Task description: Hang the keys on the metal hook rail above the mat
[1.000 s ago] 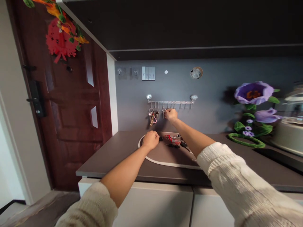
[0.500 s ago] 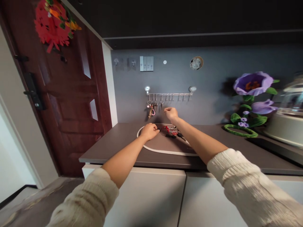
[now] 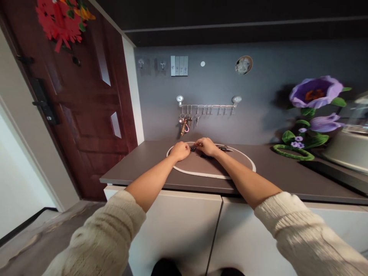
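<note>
On the oval mat (image 3: pixel 207 174) with a pale rim, my left hand (image 3: pixel 180 151) rests with its fingers curled at a small black thing (image 3: pixel 193 149). Just to the right, my right hand (image 3: pixel 206 147) bends down with its fingertips pinched at the same small thing. Whether either hand grips it is hidden by the fingers. A bunch of dark keys (image 3: pixel 224 148) lies on the mat behind my right wrist. Above, a clear hook rail (image 3: pixel 208 106) holds a single key (image 3: pixel 197 120) and, further left, keys with a brown charm (image 3: pixel 184 126).
The mat lies on a dark countertop (image 3: pixel 129 165) over white cabinet doors (image 3: pixel 175 226). Purple craft flowers (image 3: pixel 316 94) and a pale domed appliance (image 3: pixel 347 147) stand at right. A dark cabinet (image 3: pixel 230 15) overhangs the counter. A red-brown door (image 3: pixel 86 126) is at left.
My right hand has let go of the key on the rail and come down to the mat beside my left hand. That key now hangs free. The view has tilted downward.
</note>
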Demonstrator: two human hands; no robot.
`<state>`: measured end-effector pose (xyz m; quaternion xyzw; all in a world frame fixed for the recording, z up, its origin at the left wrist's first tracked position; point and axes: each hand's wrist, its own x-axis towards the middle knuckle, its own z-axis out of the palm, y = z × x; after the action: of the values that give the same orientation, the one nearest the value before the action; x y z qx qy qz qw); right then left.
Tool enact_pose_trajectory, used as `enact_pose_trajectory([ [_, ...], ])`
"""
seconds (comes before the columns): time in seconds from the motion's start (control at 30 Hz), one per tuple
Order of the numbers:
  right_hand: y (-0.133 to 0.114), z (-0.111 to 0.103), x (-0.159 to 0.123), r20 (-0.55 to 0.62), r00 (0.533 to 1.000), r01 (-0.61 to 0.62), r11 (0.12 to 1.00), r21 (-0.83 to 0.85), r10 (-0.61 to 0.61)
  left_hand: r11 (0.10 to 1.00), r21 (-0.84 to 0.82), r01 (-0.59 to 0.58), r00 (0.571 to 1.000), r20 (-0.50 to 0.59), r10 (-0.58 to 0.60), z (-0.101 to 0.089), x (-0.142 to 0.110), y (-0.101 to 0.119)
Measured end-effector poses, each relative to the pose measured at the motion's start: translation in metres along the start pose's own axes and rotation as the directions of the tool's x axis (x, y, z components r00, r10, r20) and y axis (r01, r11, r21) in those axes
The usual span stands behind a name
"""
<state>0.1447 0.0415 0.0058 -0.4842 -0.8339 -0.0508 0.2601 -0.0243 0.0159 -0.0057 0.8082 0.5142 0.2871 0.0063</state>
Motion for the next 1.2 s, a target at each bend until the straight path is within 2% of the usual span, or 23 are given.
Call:
enact_pose_trajectory([
  [0.1,0.0,0.002,0.005,0.052,0.996,0.072,0.993,-0.096,-0.068,0.999,-0.011,0.035,0.999,0.005,-0.035,0.001,0.002,-0.001],
  [0.33,0.005,0.009,0.009,0.086,0.993,0.088,0.983,-0.163,-0.075,0.998,-0.021,0.067,0.998,-0.01,-0.067,0.002,0.004,-0.003],
  [0.73,0.006,0.002,0.008,0.067,0.997,0.044,0.999,-0.031,-0.042,0.999,-0.043,0.016,0.997,-0.071,-0.019,0.005,0.007,-0.006],
  [1.03,-0.006,-0.011,0.001,0.026,0.999,-0.046,0.989,0.144,0.042,0.989,-0.116,-0.093,0.99,-0.121,0.079,0.007,0.009,-0.008],
  [1.2,-0.008,-0.012,0.001,0.011,1.0,-0.031,0.964,0.264,0.029,0.981,-0.151,-0.118,0.986,-0.138,0.097,0.004,0.009,-0.005],
])
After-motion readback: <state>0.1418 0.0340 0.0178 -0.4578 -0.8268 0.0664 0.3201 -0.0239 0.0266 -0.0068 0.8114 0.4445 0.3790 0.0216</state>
